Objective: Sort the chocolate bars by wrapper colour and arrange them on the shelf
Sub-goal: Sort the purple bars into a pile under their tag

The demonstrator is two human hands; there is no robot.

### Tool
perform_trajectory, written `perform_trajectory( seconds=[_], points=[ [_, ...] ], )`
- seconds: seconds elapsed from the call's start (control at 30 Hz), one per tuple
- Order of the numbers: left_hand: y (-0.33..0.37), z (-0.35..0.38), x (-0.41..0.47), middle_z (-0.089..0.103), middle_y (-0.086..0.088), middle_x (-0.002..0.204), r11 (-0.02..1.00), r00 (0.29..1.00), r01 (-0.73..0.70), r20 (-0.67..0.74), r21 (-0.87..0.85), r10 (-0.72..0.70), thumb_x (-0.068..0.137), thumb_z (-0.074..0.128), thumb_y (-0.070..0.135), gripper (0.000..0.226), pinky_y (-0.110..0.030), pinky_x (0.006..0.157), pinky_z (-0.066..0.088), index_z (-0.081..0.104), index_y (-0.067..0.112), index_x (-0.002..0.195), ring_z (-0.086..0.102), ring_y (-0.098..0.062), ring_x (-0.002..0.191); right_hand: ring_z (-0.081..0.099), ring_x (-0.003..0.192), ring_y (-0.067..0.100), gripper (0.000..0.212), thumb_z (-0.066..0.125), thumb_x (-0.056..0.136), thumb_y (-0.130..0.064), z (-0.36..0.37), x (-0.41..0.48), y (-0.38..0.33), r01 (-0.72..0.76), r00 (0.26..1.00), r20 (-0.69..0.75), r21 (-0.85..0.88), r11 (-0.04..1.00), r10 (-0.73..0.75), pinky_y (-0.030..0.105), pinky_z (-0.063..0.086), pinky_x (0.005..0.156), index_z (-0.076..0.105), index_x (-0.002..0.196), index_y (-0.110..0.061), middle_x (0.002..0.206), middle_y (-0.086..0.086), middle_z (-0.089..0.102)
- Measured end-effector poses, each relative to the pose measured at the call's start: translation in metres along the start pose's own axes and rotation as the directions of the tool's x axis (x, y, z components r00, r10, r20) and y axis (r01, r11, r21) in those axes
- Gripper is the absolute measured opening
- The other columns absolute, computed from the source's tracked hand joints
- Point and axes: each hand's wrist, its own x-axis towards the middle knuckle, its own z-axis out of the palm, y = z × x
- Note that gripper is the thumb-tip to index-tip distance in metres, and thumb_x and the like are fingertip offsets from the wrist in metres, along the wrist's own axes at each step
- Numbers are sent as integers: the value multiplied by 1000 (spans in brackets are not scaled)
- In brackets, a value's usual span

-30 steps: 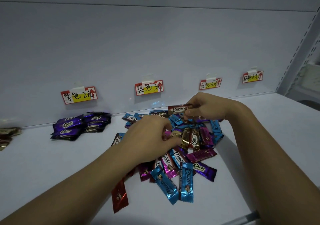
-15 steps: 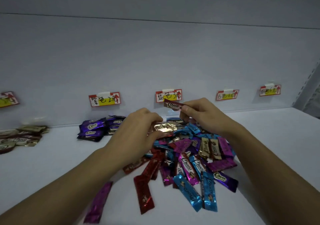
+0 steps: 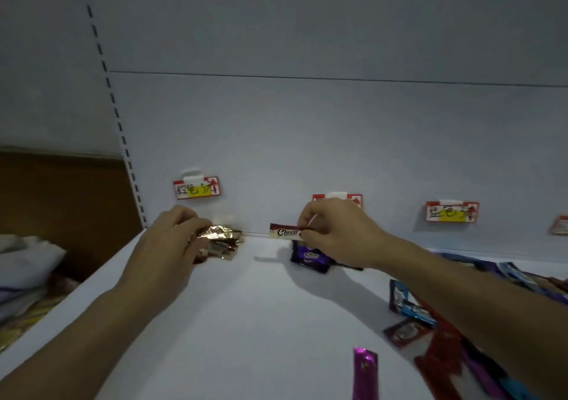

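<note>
Two bars held, left fingers (image 3: pixel 192 225) clenched round gold bar (image 3: pixel 216 233), right fingers (image 3: pixel 309 218) pinching brown bar (image 3: pixel 284 232)

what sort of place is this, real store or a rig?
Probably a shop shelf, possibly a mock-up: a white shelf with a slotted upright, handwritten price tags clipped along the back panel, and Choco bars piled under them.

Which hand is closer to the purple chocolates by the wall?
Right. The right hand, pinching a brown bar, hovers just over the purple chocolates; the left hand holds a gold bar well off to their left.
</note>
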Motion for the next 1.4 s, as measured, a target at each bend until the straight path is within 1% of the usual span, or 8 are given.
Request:
perform_trajectory(
  seconds=[0.13, 0.27, 0.4, 0.57, 0.7, 0.83, 1.17, 1.4],
  points=[
    [-34, 3, 3, 52, 8, 106, 982, 976, 171, -125, -78, -180, 96, 65, 13, 22, -22, 79, 39, 73, 14, 117, 50, -10, 95, 63, 76, 4, 12, 65, 89, -18, 55, 54, -35, 101, 990, -79, -141, 985, -113, 24, 51, 74, 73, 90, -27, 88, -10, 74],
    [-50, 10, 5, 52, 7, 107, 962, 965, 238, -77, -136, -250, 97, 64, 16, 21, -24, 84, 40, 73, 16, 117, 48, -11, 101, 62, 92, 19, 20, 62, 92, -19, 96, 90, -57, 69, 983, -145, -282, 957, -114, 35, 52, 78, 78, 102, -26, 100, -4, 68],
    [-62, 17, 3, 54, 7, 111, 958, 963, 269, -4, -99, -271, 97, 65, 21, 20, -35, 91, 48, 75, 23, 114, 49, -15, 106, 60, 89, 26, 20, 59, 90, -14, 122, 99, -63, 127, 988, -12, -528, 840, -157, 34, 48, 67, 73, 103, -20, 96, 2, 61],
    [-63, 11, -3, 59, 4, 117, 963, 965, 262, -13, -55, -263, 98, 64, 21, 26, -41, 89, 50, 72, 25, 121, 50, -18, 109, 58, 101, 25, 22, 55, 99, -25, 114, 91, -60, 173, 984, 55, -521, 836, -169, 36, 50, 73, 71, 114, -22, 106, 1, 60],
    [-41, 2, -13, 58, 5, 123, 987, 988, 153, 30, 48, -155, 101, 55, 27, 29, -40, 90, 48, 68, 27, 127, 49, -19, 112, 57, 114, 23, 28, 52, 102, -32, 78, 70, -44, 154, 985, 9, -510, 846, -173, 37, 51, 86, 66, 125, -24, 123, -2, 61],
    [7, 1, -18, 51, 8, 142, 988, 988, -29, 153, 153, 5, 104, 45, 34, 37, -37, 108, 37, 58, 30, 138, 42, -16, 129, 54, 119, 22, 31, 49, 102, -31, 33, 31, -16, 113, 991, 1, -563, 819, -136, 38, 50, 89, 63, 129, -25, 129, -3, 60],
    [145, 25, 11, 58, 10, 125, 933, 916, -353, 229, 66, 330, 94, 41, 43, 41, -36, 90, 40, 64, 31, 126, 50, -17, 118, 60, 110, 22, 25, 52, 100, -24, -81, -92, 82, -157, 976, -214, -556, 816, 42, 40, 52, 88, 68, 119, -26, 120, -2, 68],
    [253, 70, 32, 49, 12, 141, 905, 840, -423, 353, -46, 411, 103, 44, 41, 40, -42, 107, 36, 51, 33, 141, 39, -13, 129, 61, 104, 21, 28, 49, 102, -14, -119, -145, 133, -247, 947, -299, -449, 859, 116, 33, 47, 88, 70, 119, -19, 116, 0, 70]
  ],
)
